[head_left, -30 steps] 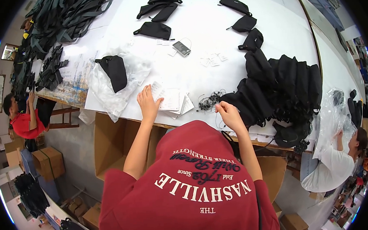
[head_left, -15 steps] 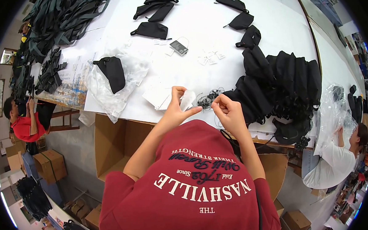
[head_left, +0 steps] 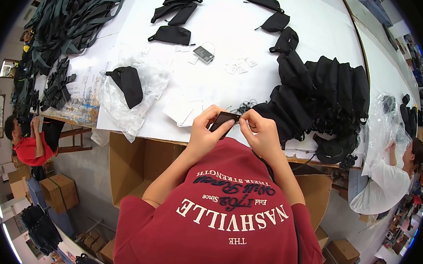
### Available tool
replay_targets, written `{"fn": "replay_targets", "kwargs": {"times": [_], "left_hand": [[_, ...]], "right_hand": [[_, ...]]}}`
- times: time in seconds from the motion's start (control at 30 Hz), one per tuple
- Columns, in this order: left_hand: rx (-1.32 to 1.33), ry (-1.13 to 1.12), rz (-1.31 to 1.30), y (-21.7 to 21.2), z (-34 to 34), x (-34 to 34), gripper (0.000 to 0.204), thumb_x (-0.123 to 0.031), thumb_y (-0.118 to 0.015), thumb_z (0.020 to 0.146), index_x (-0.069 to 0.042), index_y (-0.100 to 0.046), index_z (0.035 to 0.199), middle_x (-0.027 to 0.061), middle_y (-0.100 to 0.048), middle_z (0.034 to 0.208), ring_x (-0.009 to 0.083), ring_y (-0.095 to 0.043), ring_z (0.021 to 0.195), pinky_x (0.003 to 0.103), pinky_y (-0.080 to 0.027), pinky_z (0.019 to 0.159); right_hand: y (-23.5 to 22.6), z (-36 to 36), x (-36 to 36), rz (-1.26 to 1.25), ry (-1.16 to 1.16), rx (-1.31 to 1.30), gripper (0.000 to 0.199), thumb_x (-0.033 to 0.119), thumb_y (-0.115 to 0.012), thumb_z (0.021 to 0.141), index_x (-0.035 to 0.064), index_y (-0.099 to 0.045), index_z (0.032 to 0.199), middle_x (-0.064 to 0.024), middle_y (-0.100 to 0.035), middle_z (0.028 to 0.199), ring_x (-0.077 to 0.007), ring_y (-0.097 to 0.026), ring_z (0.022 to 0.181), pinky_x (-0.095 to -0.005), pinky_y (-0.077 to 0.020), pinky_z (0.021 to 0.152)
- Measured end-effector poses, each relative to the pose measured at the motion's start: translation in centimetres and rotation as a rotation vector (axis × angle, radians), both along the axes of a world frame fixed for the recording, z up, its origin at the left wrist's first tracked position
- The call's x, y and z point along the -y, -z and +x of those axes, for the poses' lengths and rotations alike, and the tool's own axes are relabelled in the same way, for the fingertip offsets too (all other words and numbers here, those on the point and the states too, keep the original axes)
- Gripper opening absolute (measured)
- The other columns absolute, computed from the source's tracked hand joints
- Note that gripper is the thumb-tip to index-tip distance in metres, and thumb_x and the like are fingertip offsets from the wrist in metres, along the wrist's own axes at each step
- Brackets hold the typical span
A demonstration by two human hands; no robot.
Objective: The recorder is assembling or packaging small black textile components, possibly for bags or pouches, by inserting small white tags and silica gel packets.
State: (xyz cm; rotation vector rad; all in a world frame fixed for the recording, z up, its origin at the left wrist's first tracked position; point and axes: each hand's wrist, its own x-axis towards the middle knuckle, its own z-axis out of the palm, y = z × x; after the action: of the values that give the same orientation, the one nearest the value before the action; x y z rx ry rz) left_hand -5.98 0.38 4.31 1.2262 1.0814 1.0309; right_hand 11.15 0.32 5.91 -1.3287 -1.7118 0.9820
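My left hand [head_left: 205, 135] grips a small dark rectangular hang tag [head_left: 223, 123] just over the table's near edge. At the tag's right end, my right hand [head_left: 263, 134] has thumb and forefinger pinched together. Whatever sits between those fingertips is too small to make out. Just beyond the tag lies a tangle of thin black strings [head_left: 247, 105]. White sheets or cards [head_left: 181, 113] are spread to the left of it. Farther back rests another dark hang tag [head_left: 203, 54] with a string loop, and small white labels [head_left: 240, 65] lie to its right.
Black pouches [head_left: 335, 90] are heaped on the right, with more pouches [head_left: 171, 35] along the far side. One pouch [head_left: 130, 88] lies on a clear plastic bag [head_left: 151, 80]. Dark straps [head_left: 64, 25] pile up far left. A cardboard box [head_left: 131, 158] stands under the edge. Two people work at either side.
The left hand has turned, and the tag's dark face now shows instead of a pale one. My right hand has come left to the tag's end from beside the strings.
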Motion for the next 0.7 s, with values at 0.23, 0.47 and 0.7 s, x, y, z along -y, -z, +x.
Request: {"fn": "replay_targets", "kwargs": {"times": [0.23, 0.47, 0.7], "left_hand": [[-0.051, -0.033, -0.005, 0.2, 0.3, 0.0, 0.011, -0.005, -0.068, 0.079, 0.001, -0.061, 0.086, 0.0023, -0.056, 0.079, 0.0084, -0.054, 0.071, 0.022, -0.042, 0.063], [-0.119, 0.030, 0.179, -0.9, -0.4, -0.7, 0.006, -0.004, -0.065, 0.082, 0.002, -0.066, 0.084, 0.0037, -0.059, 0.084, 0.0096, -0.054, 0.077, 0.022, -0.041, 0.065], [0.239, 0.296, -0.224, 2.5, -0.7, -2.0, 0.014, -0.016, -0.054, 0.094, -0.003, -0.058, 0.097, -0.0018, -0.057, 0.084, 0.0036, -0.051, 0.076, 0.021, -0.041, 0.068]], "right_hand": [[0.2, 0.1, -0.2, 0.002, -0.011, -0.031, 0.013, 0.009, -0.059, 0.086, -0.0006, -0.053, 0.080, -0.0077, -0.045, 0.054, -0.0140, -0.043, 0.046, -0.0263, -0.0347, 0.045], [0.2, 0.7, -0.7, -0.101, 0.035, -0.090, 0.009, 0.006, -0.064, 0.084, 0.0005, -0.057, 0.086, 0.0023, -0.035, 0.050, -0.0042, -0.029, 0.047, -0.0240, -0.0222, 0.044], [0.5, 1.1, -0.6, -0.114, -0.027, -0.069, 0.010, 0.005, -0.067, 0.080, 0.0017, -0.058, 0.083, 0.0016, -0.033, 0.048, -0.0045, -0.027, 0.046, -0.0235, -0.0212, 0.044]]}}
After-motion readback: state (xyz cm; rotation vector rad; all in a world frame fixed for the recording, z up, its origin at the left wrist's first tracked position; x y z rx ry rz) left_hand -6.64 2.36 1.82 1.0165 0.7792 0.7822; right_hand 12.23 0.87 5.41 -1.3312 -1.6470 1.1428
